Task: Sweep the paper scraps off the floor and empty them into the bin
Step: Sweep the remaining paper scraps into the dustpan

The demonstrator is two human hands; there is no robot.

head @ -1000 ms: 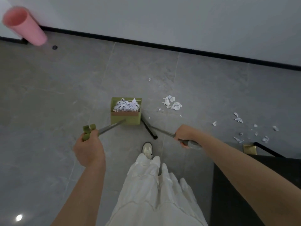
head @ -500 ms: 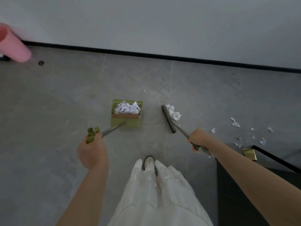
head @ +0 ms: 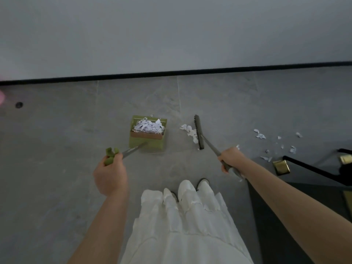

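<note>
Left hand (head: 110, 173) gripping green dustpan (head: 148, 137) handle, right hand (head: 231, 159) gripping broom (head: 199, 132), paper scraps (head: 190, 132) beside its head

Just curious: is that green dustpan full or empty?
Partly full: a heap of white paper scraps lies inside the dustpan.

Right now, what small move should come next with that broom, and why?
Probably draw the broom head leftward, pushing the small scrap pile at its left side toward the green dustpan. The right hand grips the broom, the left hand steadies the dustpan.
</note>
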